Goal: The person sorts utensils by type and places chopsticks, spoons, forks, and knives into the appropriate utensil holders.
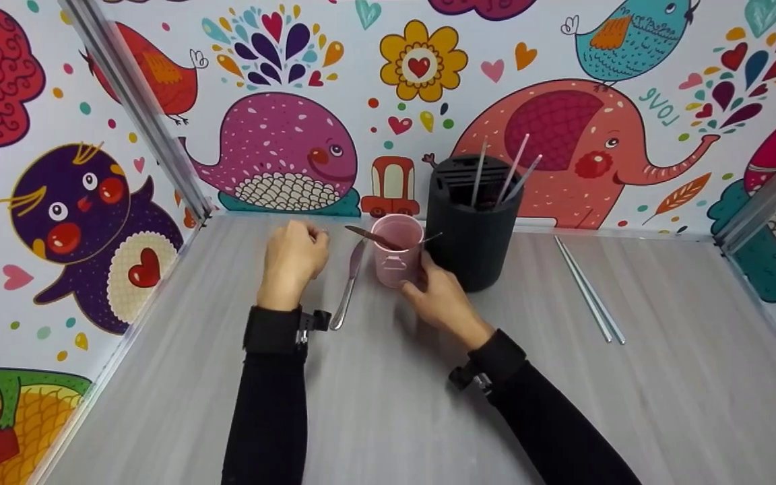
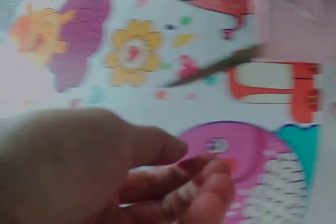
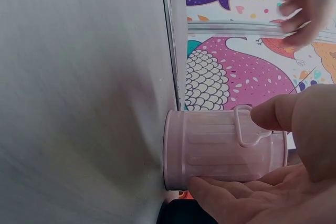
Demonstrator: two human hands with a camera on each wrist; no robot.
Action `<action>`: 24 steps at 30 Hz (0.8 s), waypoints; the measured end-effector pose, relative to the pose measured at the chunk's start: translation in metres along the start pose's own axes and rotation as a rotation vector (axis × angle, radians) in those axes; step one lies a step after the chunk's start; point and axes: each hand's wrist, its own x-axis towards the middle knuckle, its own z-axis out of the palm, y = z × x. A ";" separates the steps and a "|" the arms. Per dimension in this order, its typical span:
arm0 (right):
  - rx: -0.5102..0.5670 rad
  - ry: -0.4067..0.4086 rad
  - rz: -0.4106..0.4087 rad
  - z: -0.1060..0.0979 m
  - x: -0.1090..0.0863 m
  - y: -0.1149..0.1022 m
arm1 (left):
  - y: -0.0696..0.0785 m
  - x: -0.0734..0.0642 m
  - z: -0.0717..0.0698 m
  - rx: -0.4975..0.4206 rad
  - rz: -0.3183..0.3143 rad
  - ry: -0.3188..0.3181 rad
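Note:
My right hand (image 1: 443,300) grips a pink cup (image 1: 395,268) shaped like a small bin, its thumb by the little handle (image 3: 247,127) and the fingers along the side. The cup stands upright on the table. A knife blade (image 1: 366,236) leans out over the rim to the left, and a thin metal tip (image 1: 434,237) sticks out to the right. To the left of the cup, my left hand (image 1: 296,256) hovers with loosely bent fingers (image 2: 210,182) and nothing in them. Between that hand and the cup, a table knife (image 1: 347,289) lies on the table.
Right behind my right hand stands a black utensil holder (image 1: 472,236) with several thin sticks (image 1: 514,168) in it. A pair of metal chopsticks (image 1: 590,289) lies on the table (image 1: 388,404) at the right. Printed panels (image 1: 388,121) wall the back and sides.

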 end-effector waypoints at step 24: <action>0.014 -0.014 -0.013 -0.002 0.002 0.002 | -0.034 0.038 0.105 0.253 -0.066 -0.274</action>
